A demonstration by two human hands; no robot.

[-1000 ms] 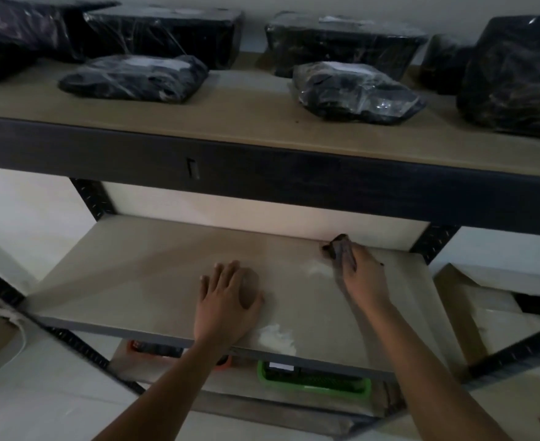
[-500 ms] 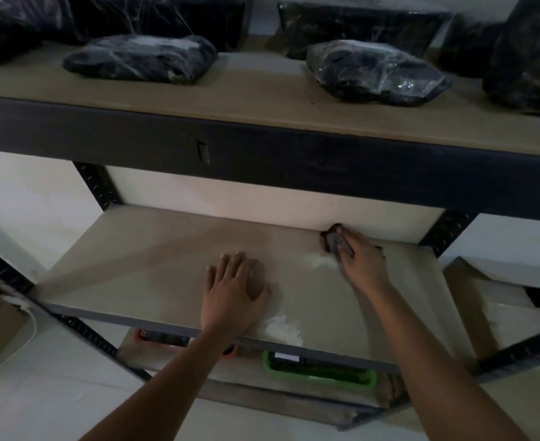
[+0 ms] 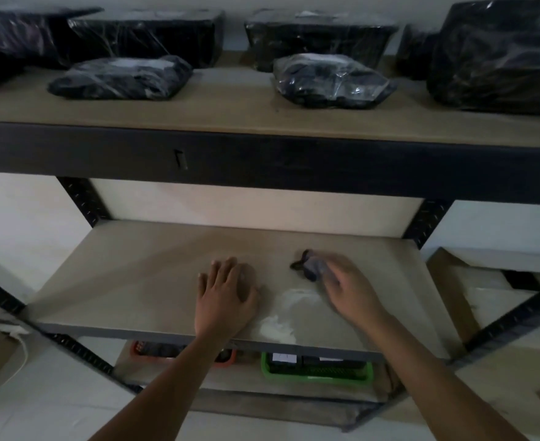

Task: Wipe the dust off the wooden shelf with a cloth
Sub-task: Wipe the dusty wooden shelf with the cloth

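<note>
On the pale wooden shelf (image 3: 154, 275), the right hand (image 3: 348, 288) grips a small dark crumpled cloth (image 3: 310, 265).

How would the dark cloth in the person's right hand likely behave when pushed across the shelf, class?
The cloth is probably floppy: it sits bunched and creased under the right hand, with a loose corner sticking out. It looks light, since fingertips alone hold it. It would likely slide easily over the smooth wooden shelf, smearing rather than lifting the white dust patches.
</note>
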